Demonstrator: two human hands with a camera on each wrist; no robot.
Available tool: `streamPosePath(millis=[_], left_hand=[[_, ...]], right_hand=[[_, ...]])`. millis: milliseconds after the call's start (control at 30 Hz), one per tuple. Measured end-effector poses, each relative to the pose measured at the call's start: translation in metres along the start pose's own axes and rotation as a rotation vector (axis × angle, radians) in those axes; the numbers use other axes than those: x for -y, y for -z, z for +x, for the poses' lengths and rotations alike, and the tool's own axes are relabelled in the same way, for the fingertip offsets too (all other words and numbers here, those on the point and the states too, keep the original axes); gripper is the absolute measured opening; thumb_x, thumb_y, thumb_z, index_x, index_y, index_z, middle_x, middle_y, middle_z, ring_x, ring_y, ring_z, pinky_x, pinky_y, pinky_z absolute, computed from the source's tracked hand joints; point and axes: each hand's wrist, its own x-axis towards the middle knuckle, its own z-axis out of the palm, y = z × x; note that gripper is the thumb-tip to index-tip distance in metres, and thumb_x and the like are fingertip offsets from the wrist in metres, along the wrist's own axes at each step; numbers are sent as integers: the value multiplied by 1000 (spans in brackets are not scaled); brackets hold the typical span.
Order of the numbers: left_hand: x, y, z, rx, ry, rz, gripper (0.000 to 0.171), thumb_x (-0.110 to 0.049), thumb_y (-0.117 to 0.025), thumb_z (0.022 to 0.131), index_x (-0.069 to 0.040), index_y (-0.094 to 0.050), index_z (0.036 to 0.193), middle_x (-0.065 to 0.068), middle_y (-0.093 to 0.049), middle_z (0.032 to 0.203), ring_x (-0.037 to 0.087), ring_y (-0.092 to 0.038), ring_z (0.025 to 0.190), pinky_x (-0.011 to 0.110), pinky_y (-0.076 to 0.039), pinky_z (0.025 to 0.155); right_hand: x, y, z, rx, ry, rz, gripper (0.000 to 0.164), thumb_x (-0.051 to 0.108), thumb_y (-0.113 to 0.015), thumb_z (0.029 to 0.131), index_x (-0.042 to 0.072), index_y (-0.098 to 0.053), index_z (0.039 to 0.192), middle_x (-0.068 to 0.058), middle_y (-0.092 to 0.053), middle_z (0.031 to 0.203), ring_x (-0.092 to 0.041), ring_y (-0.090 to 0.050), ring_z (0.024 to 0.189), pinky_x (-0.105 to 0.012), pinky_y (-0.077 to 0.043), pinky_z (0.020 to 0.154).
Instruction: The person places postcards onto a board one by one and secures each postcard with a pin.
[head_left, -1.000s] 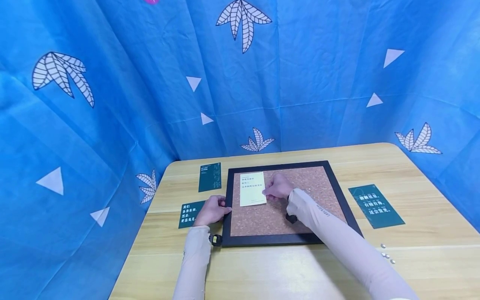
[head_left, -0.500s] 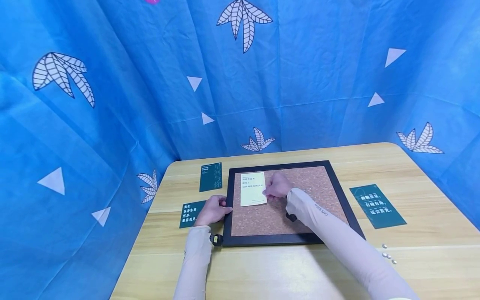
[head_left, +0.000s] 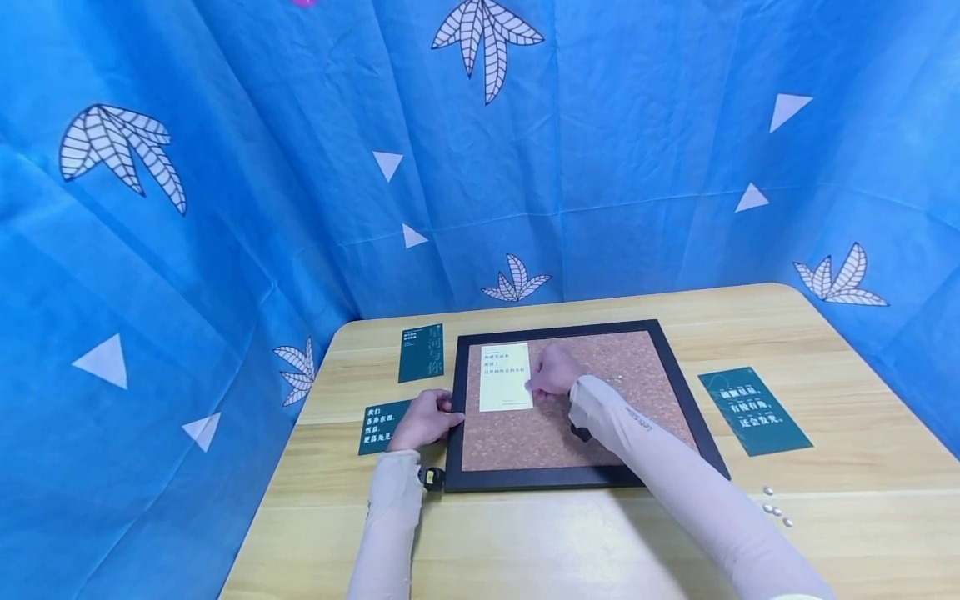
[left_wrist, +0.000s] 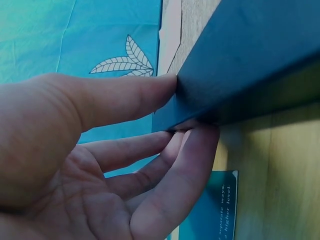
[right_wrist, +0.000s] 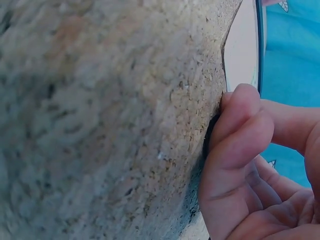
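A cork board (head_left: 540,442) in a black frame (head_left: 453,417) lies on the table. A pale yellow card (head_left: 504,377) with printed lines lies on the upper left of the cork. My right hand (head_left: 555,372) pinches the card's right edge near its lower corner; in the right wrist view its fingers (right_wrist: 242,130) are curled close over the cork, at the edge of the card (right_wrist: 242,50). With the left hand (head_left: 424,420) I grip the frame's left side. The left wrist view has the thumb (left_wrist: 135,97) on the frame (left_wrist: 240,55) and fingers curled beneath it.
Two green cards, one upper (head_left: 420,353) and one lower (head_left: 378,427), lie left of the board. Another green card (head_left: 756,412) lies to the right. Several small silvery pieces (head_left: 772,510) sit at the table's right. A blue curtain (head_left: 480,167) hangs behind the table (head_left: 540,542).
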Motion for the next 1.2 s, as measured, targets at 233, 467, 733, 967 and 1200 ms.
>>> streamPosePath(millis=[233,467,733,967,1200], left_hand=[[5,4,-6,-56,-42,10,52,-20,-73,96,-3,-58,143,11,-66,117,21,-64,90,34,-56,80],[12,9,3,-155,-162,145,52,-28,-72,98,-7,-59,144,13,-61,140,30,-61,123,51,-53,102],[-1,12,16,-65,-405,391,50,-33,-71,99,-9,-61,142,12,-52,154,35,-43,147,54,-38,121],[-2,2,22,35,-504,536,51,-38,-66,101,-16,-58,148,6,-46,163,34,-35,154,56,-27,127],[-3,-1,24,81,-551,573,54,-37,-64,103,-18,-53,152,2,-48,162,34,-33,156,55,-24,128]], right_hand=[[2,-1,-1,4,18,-4,18,1,-77,87,1,-70,70,-8,-71,61,-13,-63,49,-20,-48,46],[3,-2,1,13,-10,-27,17,2,-77,88,3,-72,71,-7,-71,61,-14,-63,49,-19,-45,45],[2,-2,0,-1,-18,-30,17,2,-76,87,4,-71,71,-7,-71,61,-13,-61,49,-19,-45,45],[1,-2,1,15,-6,-28,19,2,-76,88,3,-71,70,-5,-69,59,-12,-59,47,-19,-46,45],[0,0,2,6,24,-12,20,1,-75,87,3,-71,67,-5,-69,57,-13,-60,46,-20,-48,46]])
